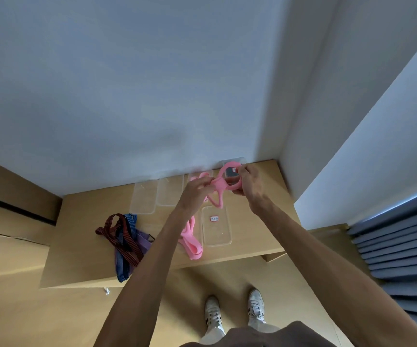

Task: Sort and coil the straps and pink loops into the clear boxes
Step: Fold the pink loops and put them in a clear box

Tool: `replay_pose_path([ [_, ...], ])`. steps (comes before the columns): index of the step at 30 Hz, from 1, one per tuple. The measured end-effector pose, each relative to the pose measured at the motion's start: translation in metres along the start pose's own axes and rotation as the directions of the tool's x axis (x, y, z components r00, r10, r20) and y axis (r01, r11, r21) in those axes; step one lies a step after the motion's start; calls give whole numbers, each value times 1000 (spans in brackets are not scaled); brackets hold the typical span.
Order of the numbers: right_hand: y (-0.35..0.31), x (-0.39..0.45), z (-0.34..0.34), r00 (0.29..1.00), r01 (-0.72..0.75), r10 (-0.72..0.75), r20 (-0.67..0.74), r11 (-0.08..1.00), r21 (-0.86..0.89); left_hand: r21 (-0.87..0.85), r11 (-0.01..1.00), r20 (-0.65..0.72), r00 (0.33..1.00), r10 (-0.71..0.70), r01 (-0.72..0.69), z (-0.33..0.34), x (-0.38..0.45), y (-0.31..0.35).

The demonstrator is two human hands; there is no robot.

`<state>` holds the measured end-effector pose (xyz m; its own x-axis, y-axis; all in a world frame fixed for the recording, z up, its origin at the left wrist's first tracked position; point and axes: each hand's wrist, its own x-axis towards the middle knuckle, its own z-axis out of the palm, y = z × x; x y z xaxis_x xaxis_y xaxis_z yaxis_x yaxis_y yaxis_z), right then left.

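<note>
Both hands up over desk (82, 246): left hand (197, 189) pinches pink loop (223, 182) at its middle, right hand (248, 180) grips its far ring. More pink loops (191, 242) lie beside clear box (215, 227); straps (124, 236) piled at left.

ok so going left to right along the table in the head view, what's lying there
striped straps on a purple pouch → loose pink loops → labelled clear box. Held above, not lying there: a pink loop gripped by the left hand and right hand.

red-framed label (214, 218) on clear box (216, 240), text unreadable
</note>
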<state>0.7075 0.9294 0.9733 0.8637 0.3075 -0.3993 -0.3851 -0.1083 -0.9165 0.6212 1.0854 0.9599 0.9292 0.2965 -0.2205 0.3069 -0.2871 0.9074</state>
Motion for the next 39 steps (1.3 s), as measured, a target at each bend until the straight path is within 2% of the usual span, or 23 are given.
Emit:
replay_pose_path([
  [3,-2,-3,5,998,56,-56,0,998,-41,-36,995,44,995,-87,89,2,-2,4],
  [8,13,4,12,995,90,-90,41,996,3,-398,889,-81,957,-279,225,12,-6,9],
  [10,24,9,21,998,58,-57,32,998,-23,-449,860,-103,941,-321,244,19,-4,7],
  [14,45,28,37,999,-13,10,-53,999,-45,-310,913,-183,926,-330,264,26,3,-16],
  [19,69,55,56,996,5,-27,-87,969,-247,-336,882,-241,875,-419,329,23,16,-50],
  [23,86,75,80,1000,10,-15,-9,927,-374,-309,873,-295,835,-465,378,13,45,-80],
  [26,94,98,95,1000,-5,11,11,896,-445,-183,916,-265,880,-395,356,-1,71,-98],
  [30,92,130,119,990,-85,30,-135,900,-427,-4,953,-193,935,-298,303,-18,105,-114],
  [36,107,162,148,964,-191,106,-245,914,-357,174,954,-211,955,-207,245,-28,141,-134],
  [39,116,169,153,971,-158,63,-230,893,-422,235,955,-187,972,-140,182,-28,150,-142],
])
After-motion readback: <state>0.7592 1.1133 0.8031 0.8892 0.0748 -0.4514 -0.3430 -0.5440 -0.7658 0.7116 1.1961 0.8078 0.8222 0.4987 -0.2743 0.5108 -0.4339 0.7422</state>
